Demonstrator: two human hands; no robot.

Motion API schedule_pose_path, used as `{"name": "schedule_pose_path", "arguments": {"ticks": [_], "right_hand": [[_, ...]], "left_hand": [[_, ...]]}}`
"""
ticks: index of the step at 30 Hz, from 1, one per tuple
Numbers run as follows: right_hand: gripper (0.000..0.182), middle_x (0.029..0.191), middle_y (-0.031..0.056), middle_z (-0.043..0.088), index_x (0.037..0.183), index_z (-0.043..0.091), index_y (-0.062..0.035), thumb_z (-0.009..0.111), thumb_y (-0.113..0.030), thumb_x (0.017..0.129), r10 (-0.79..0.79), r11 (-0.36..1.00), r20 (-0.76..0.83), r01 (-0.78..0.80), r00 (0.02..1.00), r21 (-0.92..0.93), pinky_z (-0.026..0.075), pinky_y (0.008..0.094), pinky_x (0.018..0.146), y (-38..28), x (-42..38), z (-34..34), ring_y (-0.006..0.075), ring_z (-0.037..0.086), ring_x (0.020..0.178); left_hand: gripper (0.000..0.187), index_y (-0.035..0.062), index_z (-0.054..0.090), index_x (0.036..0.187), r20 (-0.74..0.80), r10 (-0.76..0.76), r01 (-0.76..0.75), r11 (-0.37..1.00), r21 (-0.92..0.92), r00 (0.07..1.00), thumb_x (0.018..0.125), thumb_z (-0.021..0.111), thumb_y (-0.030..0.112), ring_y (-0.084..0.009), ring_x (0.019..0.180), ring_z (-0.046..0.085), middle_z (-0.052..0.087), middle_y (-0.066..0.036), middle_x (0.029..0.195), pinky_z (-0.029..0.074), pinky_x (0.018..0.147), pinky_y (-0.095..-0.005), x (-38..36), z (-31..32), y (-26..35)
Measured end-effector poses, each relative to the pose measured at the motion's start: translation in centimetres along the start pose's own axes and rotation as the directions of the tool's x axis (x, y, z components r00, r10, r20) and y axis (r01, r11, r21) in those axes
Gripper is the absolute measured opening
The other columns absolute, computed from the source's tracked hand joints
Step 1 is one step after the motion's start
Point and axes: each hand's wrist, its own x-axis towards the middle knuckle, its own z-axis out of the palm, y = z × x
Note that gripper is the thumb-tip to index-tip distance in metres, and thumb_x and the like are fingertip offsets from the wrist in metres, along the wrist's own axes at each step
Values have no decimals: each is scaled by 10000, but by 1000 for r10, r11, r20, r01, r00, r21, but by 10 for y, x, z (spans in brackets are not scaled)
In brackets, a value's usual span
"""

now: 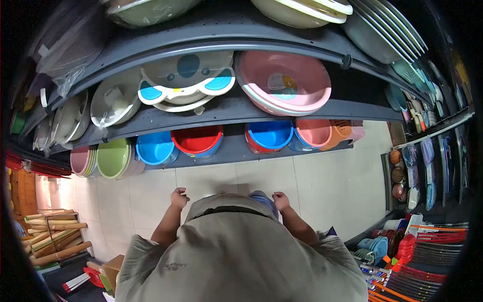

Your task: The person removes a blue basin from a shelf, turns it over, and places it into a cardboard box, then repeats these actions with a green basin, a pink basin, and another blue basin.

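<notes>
My left hand (pixel 179 198) hangs beside my waist over the tiled floor, fingers loosely bent and apart, with nothing in it. On the other side of my body, my right hand (pixel 280 200) hangs the same way, loosely open and holding nothing I can see. Neither hand touches any goods. Nearest ahead, on the bottom shelf, are a red bucket (pixel 197 139), a blue bucket (pixel 270 135) and a pink bucket (pixel 313 133). Above them sit a stack of pink basins (pixel 287 80) and a white and blue animal-face basin (pixel 188 80).
A green bucket (pixel 112 157) stands farther left. Grey shelf edges (pixel 226 46) jut out ahead at several heights. Rolled material (pixel 58 236) lies at the lower left. A rack with balls (pixel 396 173) is on the right, and racked goods (pixel 427 256) fill the lower right.
</notes>
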Motion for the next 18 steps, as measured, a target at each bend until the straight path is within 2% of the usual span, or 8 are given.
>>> {"name": "schedule_pose_path", "arguments": {"ticks": [4,5,6,8,10,14,16,18], "right_hand": [[255,781,57,616,981,636,-50,620,-241,814,28,998,-48,-25,998,52,465,322,558,74,54,-15,165,572,699],[227,784,37,604,945,623,-72,600,-268,831,131,986,-32,-127,991,105,436,300,499,72,63,-22,138,557,674],[227,784,37,604,945,623,-72,600,-268,831,130,987,-32,-126,991,103,436,300,499,58,66,-31,138,557,674],[215,831,27,605,948,601,-95,572,-287,856,163,877,-30,-131,986,462,439,289,522,11,69,-54,134,563,686],[221,872,15,600,1003,586,-117,543,-298,883,96,871,-70,-49,993,489,446,286,562,-30,92,-85,143,566,708],[284,919,19,603,1061,557,-99,464,-339,938,35,688,-162,94,986,720,454,285,644,-159,130,-173,143,586,813],[303,948,23,595,1073,536,-79,436,-339,955,-154,529,-207,258,966,808,465,299,711,-228,154,-219,155,597,856],[323,987,30,590,1142,506,-61,419,-317,966,-219,332,-305,365,927,870,465,304,778,-280,175,-251,169,596,885]], "left_hand": [[414,60,537,1090,78,-189,202,951,-234,979,715,707,15,-198,777,624,623,-89,1000,524,624,-367,-23,15,39],[397,65,530,1102,108,-239,261,915,-307,965,744,701,56,-184,762,623,631,-73,955,509,611,-348,-24,18,47],[383,70,522,1114,142,-285,318,870,-376,948,773,696,98,-170,748,622,639,-56,909,494,598,-329,-25,20,57],[306,76,537,1075,136,-248,282,873,-397,959,809,669,152,-157,739,619,636,-41,860,478,597,-311,-31,28,101],[245,82,551,1036,120,-213,245,867,-434,970,844,642,207,-144,730,616,633,-27,811,462,596,-292,-25,48,139],[207,98,563,855,214,74,46,860,-509,974,915,557,296,-147,697,604,612,-30,754,459,651,-277,-17,74,245],[213,73,564,889,217,170,-20,828,-561,961,912,571,285,-142,760,606,630,-51,835,457,678,-283,-16,84,303],[301,25,505,1129,157,471,-335,789,-515,868,922,546,241,-190,1013,573,574,-132,1140,450,844,-322,-32,92,366]]}}
